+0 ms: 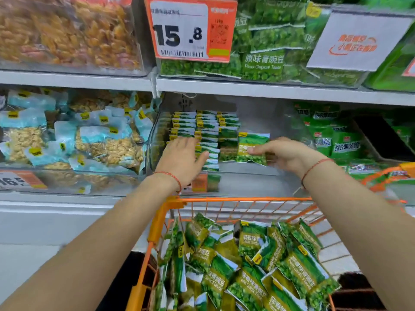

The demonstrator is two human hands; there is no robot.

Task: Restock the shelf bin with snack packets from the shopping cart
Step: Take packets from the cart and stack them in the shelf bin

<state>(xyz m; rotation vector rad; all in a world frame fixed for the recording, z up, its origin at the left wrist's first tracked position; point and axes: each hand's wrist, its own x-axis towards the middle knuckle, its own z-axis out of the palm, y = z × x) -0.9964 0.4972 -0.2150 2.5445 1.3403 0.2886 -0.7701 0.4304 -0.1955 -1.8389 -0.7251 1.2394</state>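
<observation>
The right hand [283, 153] is pinching a snack packet [253, 148] upright to fit the bin [247, 170] rows, while the flat, open left hand [182, 158] is steadying them (near the front edge).

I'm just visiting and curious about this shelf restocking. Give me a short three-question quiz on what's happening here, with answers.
1. True or false: the right hand holds a green pea packet at the clear shelf bin.
2. Multiple choice: the left hand is A) gripping the cart rim, B) flat with straight fingers against the stacked packets, C) holding the price tag.
3. Fill in: the loose packets still to be shelved lie in the orange ____.

Key: 1 true; 2 B; 3 cart.
</observation>
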